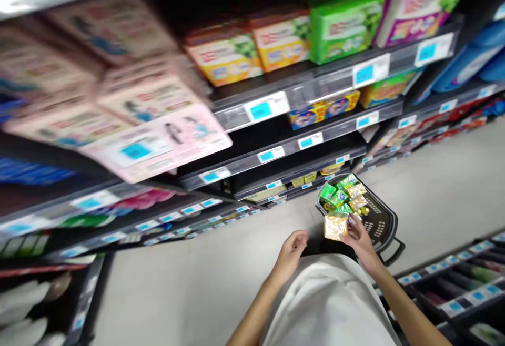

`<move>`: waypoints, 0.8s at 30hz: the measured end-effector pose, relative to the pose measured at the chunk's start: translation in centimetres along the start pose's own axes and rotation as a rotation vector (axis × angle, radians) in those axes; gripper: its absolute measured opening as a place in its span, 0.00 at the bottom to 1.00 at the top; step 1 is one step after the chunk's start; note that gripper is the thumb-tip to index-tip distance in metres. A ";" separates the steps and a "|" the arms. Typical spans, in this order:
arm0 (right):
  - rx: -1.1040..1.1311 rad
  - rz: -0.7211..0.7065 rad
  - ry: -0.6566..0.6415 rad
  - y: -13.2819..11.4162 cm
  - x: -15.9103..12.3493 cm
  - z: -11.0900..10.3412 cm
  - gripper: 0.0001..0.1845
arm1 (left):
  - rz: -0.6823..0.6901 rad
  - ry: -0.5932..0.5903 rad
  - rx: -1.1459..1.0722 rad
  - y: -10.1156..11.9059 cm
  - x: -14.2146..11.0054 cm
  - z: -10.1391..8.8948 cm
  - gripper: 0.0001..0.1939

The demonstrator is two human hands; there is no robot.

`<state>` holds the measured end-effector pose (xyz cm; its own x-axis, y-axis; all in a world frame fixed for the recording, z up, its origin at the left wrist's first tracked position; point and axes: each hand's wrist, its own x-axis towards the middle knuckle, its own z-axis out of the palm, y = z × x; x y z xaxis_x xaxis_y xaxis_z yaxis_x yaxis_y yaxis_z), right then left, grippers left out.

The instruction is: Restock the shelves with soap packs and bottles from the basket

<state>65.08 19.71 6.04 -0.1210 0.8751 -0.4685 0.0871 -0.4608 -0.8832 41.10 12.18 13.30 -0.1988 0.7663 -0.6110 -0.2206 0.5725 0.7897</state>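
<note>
Head view: the frame is tilted, with the shelves running diagonally. I see 2 bare hands, 1 on each side of a white shirt (327, 304).

Right hand (359, 241): closed on a gold packet (335, 227), fingers (354, 224) wrapped over its right edge. The packet is just left of this hand, above the near part of a dark basket (381, 225). It is nearly square, its longer side tilted slightly across the view, though the crinkled wrap makes that hard to read. The right hand is clearly the nearer of the 2.

Left hand (292, 254): fingers loosely curled, partly open, nothing visible in them. I read it as empty. It sits just left of the packet, apart from it, and near the basket's lower edge.

Basket: it holds a heap of green packets (330, 193), more gold packets (357, 191) and a small yellow item (363, 211). I cannot get an exact count. A black handle (394, 254) sticks out at lower right.

Around: the basket is on a pale floor (434, 199). Shelves (276, 156) with blue-tagged price labels rise on the left, holding blurred pink boxes (158, 141) and a green box (345, 25). More shelves (453, 296) stand at lower right.
</note>
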 end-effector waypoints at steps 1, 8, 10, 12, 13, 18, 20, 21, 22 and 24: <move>-0.018 -0.046 -0.048 -1.8 -0.3 0.7 0.55 | 0.010 -0.020 -0.048 0.7 -0.3 -0.4 0.28; -0.237 -0.441 -0.339 -12.5 -3.8 6.0 0.56 | 0.025 -0.304 -0.422 5.9 -3.8 -3.8 0.32; -0.297 -0.513 -0.401 -14.5 -5.2 7.3 0.57 | 0.040 -0.384 -0.493 7.1 -4.7 -4.7 0.33; -0.379 -0.557 -0.451 -16.1 -6.5 8.3 0.59 | 0.056 -0.407 -0.511 7.9 -5.4 -5.7 0.32; -0.430 -0.579 -0.467 -16.8 -7.0 8.8 0.59 | 0.055 -0.410 -0.514 8.3 -5.7 -6.1 0.32; -0.749 -0.704 -0.489 -19.8 -8.4 10.8 0.57 | 0.035 -0.443 -0.537 9.5 -6.8 -7.9 0.32; -0.861 -0.743 -0.508 -20.7 -8.6 11.5 0.57 | 0.053 -0.450 -0.560 9.8 -7.1 -8.3 0.33; -0.907 -0.766 -0.525 -21.1 -8.6 11.8 0.57 | 0.063 -0.454 -0.570 9.9 -7.2 -8.5 0.33; -0.947 -0.793 -0.543 -21.4 -8.6 12.2 0.57 | 0.070 -0.458 -0.579 10.0 -7.4 -8.6 0.34; -1.008 -0.842 -0.583 -22.0 -8.7 12.7 0.58 | 0.085 -0.461 -0.598 10.2 -7.8 -8.9 0.35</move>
<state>51.63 20.32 29.28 -0.8467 0.5318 0.0174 0.4076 0.6692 -0.6213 31.89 9.45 25.63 0.1523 0.9201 -0.3608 -0.7288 0.3511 0.5878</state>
